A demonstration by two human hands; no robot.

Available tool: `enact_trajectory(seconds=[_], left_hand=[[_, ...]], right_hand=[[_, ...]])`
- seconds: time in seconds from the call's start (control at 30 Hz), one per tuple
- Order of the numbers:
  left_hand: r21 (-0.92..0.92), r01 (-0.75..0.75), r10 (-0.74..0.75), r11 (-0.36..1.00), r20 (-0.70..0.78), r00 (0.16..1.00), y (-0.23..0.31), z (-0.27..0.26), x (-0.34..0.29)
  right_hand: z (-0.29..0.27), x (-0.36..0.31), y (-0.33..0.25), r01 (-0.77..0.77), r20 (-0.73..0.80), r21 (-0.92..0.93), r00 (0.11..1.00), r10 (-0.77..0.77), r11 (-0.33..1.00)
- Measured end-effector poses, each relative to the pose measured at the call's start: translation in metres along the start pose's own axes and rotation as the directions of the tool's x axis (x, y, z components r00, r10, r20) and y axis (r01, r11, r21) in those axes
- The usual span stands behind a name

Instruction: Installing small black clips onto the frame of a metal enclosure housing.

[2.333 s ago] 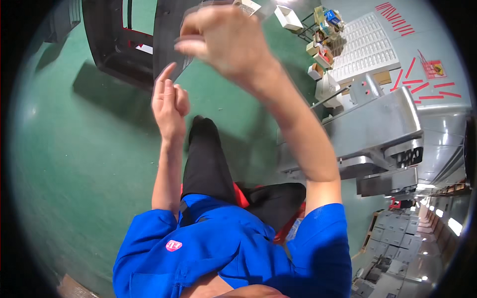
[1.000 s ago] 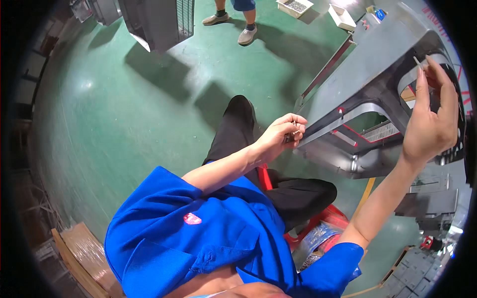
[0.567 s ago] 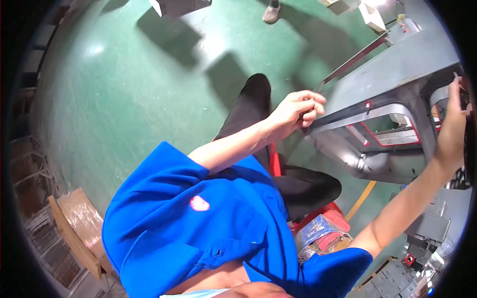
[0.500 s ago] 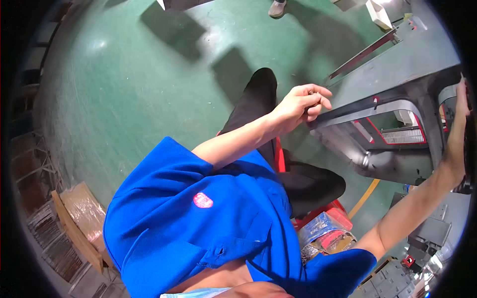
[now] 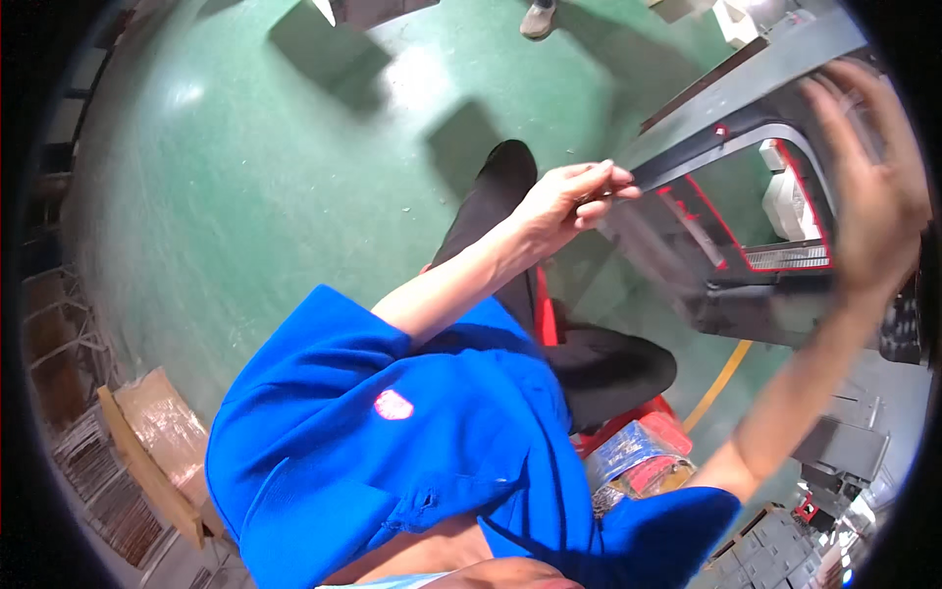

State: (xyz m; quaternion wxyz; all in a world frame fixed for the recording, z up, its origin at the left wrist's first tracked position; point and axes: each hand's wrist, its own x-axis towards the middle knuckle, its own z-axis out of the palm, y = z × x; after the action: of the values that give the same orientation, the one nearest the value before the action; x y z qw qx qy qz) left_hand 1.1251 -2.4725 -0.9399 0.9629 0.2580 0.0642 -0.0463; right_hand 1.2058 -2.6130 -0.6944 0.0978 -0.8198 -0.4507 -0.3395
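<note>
A large grey housing (image 5: 731,285) with a red-edged window opening stands tilted in front of me on the right. My left hand (image 5: 579,201) is closed in a pinch, its fingertips by the housing's left corner. What it pinches is too small to make out, and whether it touches the housing is unclear. My right hand (image 5: 873,206), smeared by motion, reaches across the housing's right end. Its fingers look stretched and apart over the dark upper corner of the window frame.
A red stool (image 5: 648,422) carries a clear-and-blue plastic-wrapped package (image 5: 638,461) beside my right side. Grey parts (image 5: 844,452) lie at the lower right. Wrapped cardboard (image 5: 162,422) and a wooden board stand at the lower left. Another person's shoe (image 5: 538,22) shows at the top.
The housing has tilted and shifted, showing white objects through its window. My right hand has swung inward from its right edge across the corner. My left hand has moved slightly left.
</note>
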Motion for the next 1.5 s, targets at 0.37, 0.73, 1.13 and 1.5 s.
enact_trajectory(seconds=[0.37,0.73,1.13,1.5], left_hand=[[-0.402,-0.012,-0.062,0.916,-0.172,0.983,0.019,0.016,-0.012],[0.295,-0.391,0.412,0.872,-0.009,0.911,0.071,-0.003,0.056],[0.480,-0.403,0.434,0.780,0.050,0.900,0.069,0.005,0.047],[0.473,-0.356,0.384,0.806,0.041,0.923,0.053,0.006,0.010]], right_hand=[[0.126,-0.083,-0.062,0.225,0.019,0.322,0.970,-0.244,0.920],[0.084,-0.044,-0.010,-0.051,-0.354,0.253,0.925,0.141,0.966],[0.097,-0.013,0.008,-0.134,-0.569,-0.101,0.820,0.053,0.986],[0.102,-0.019,-0.009,-0.288,-0.646,-0.079,0.744,0.171,0.954]])
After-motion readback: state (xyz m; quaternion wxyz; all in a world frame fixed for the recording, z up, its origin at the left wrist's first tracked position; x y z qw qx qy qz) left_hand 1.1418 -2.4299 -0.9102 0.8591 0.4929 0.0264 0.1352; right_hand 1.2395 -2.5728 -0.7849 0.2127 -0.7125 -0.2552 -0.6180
